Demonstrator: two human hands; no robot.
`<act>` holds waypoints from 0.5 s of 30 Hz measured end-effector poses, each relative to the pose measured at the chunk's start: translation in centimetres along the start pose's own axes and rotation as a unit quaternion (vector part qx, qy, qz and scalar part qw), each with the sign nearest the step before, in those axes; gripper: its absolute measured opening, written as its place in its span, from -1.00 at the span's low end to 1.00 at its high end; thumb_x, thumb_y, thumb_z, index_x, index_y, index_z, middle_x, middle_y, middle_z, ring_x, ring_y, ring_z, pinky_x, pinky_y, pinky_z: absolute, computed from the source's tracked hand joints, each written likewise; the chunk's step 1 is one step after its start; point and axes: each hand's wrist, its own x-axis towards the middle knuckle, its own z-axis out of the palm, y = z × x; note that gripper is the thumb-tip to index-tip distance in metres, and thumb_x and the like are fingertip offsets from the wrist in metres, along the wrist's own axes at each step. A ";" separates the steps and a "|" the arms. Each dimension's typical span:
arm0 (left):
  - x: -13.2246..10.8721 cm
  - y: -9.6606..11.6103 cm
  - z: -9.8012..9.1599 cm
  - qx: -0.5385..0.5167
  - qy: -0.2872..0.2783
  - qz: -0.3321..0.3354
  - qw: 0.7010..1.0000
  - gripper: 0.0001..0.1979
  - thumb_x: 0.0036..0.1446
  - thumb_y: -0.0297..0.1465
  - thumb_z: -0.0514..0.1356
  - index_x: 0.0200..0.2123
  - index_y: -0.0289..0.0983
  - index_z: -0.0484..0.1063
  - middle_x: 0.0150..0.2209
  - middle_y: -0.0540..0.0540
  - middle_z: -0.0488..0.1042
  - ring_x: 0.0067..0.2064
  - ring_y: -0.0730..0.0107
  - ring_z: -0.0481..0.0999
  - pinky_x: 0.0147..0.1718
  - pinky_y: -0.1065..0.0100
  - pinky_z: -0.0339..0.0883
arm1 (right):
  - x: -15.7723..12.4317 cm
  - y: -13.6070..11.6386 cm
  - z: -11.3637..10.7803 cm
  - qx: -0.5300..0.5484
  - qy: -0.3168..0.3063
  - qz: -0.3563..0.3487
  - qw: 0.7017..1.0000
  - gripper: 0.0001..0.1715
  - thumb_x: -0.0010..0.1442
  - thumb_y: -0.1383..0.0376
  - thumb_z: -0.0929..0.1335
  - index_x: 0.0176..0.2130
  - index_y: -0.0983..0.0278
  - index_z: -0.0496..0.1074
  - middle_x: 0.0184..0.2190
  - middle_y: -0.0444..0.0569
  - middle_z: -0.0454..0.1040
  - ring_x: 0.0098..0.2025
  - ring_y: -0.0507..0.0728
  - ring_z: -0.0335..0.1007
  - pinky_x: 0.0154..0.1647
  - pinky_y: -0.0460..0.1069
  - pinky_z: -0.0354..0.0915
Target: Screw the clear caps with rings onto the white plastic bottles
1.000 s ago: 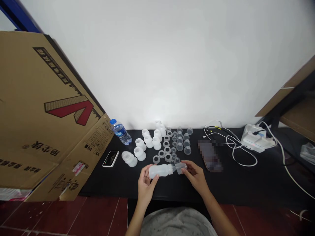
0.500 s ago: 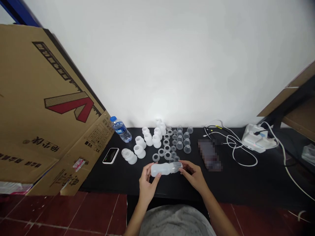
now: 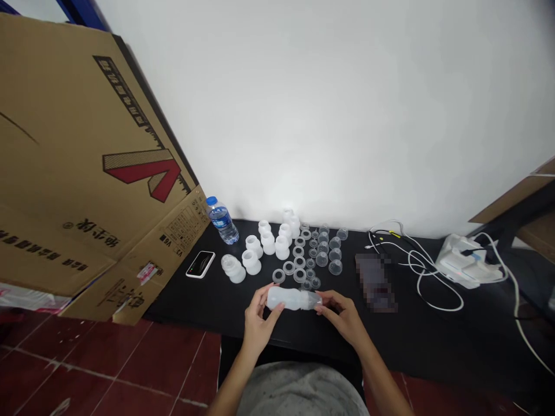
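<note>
A white, translucent baby bottle point(image 3: 286, 299) lies sideways between my hands, above the near part of the black table. My left hand point(image 3: 258, 320) is closed round its base end, thumb in front. At the other end, the fingers of my right hand point(image 3: 342, 315) pinch a clear dome-shaped cap point(image 3: 313, 300), which sits against the bottle's neck. Just beyond stand several white bottles point(image 3: 251, 262), some with open necks. Beside them lie several pale rings point(image 3: 299, 262), small clear nipple-like pieces point(image 3: 310, 263) and clear domed caps point(image 3: 335, 267).
A water bottle point(image 3: 222, 222) and a white-framed device point(image 3: 200, 264) are at the left, by a large cardboard box point(image 3: 143, 173). On the right are a blurred dark object point(image 3: 375, 283), white cables point(image 3: 427, 289) and a white power unit point(image 3: 463, 260). A wall backs the table point(image 3: 416, 341).
The view has shifted and turned slightly, so the table's things sit a little differently in the picture. Both hands keep their hold on the baby bottle and its cap.
</note>
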 end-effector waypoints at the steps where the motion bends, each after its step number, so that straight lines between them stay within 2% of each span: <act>1: 0.0 0.0 -0.1 0.005 -0.006 0.000 1.000 -0.49 0.26 -0.17 0.42 0.19 -0.22 0.48 0.19 -0.29 0.63 0.23 -0.03 0.63 0.20 0.06 0.56 | 0.0 -0.1 0.0 -0.001 -0.009 0.006 1.000 -0.55 0.24 -0.02 0.56 -0.04 0.24 0.65 -0.38 -0.06 0.66 -0.32 0.18 0.63 -0.16 0.05 0.52; 4: 0.1 -0.2 -0.3 0.016 -0.026 -0.010 0.999 -0.50 0.27 -0.18 0.42 0.20 -0.20 0.47 0.20 -0.28 0.62 0.19 -0.01 0.66 0.10 0.12 0.61 | -0.1 -0.4 0.2 -0.003 -0.025 0.014 1.000 -0.64 0.25 -0.01 0.57 -0.21 0.22 0.62 -0.43 -0.10 0.64 -0.33 0.16 0.61 -0.08 0.05 0.51; 7: 0.2 -0.1 -0.3 0.018 -0.032 -0.013 0.999 -0.50 0.28 -0.17 0.40 0.21 -0.18 0.46 0.22 -0.27 0.62 0.18 0.00 0.66 0.04 0.15 0.62 | -0.3 -0.5 0.2 0.003 -0.020 0.009 1.000 -0.64 0.25 0.01 0.57 -0.34 0.21 0.56 -0.47 -0.13 0.61 -0.34 0.14 0.60 0.02 0.07 0.48; 11: 0.0 0.2 -0.1 0.009 -0.037 -0.002 0.999 -0.50 0.26 -0.19 0.42 0.19 -0.18 0.44 0.17 -0.25 0.64 0.13 0.05 0.68 0.05 0.15 0.58 | -0.2 -0.1 -0.4 0.008 0.003 0.013 1.000 -0.62 0.19 0.00 0.60 -0.17 0.21 0.66 -0.43 -0.10 0.62 -0.35 0.16 0.59 -0.16 0.02 0.50; 15: -0.3 1.0 0.1 0.077 -0.070 0.018 0.994 -0.56 0.13 -0.25 0.51 0.04 -0.16 0.51 -0.03 -0.13 0.69 -0.05 0.14 0.68 -0.03 0.19 0.54 | 0.2 0.6 -1.3 0.035 0.047 0.015 0.998 -0.55 0.17 -0.02 0.61 -0.09 0.21 0.68 -0.39 -0.04 0.64 -0.35 0.17 0.58 -0.27 -0.01 0.49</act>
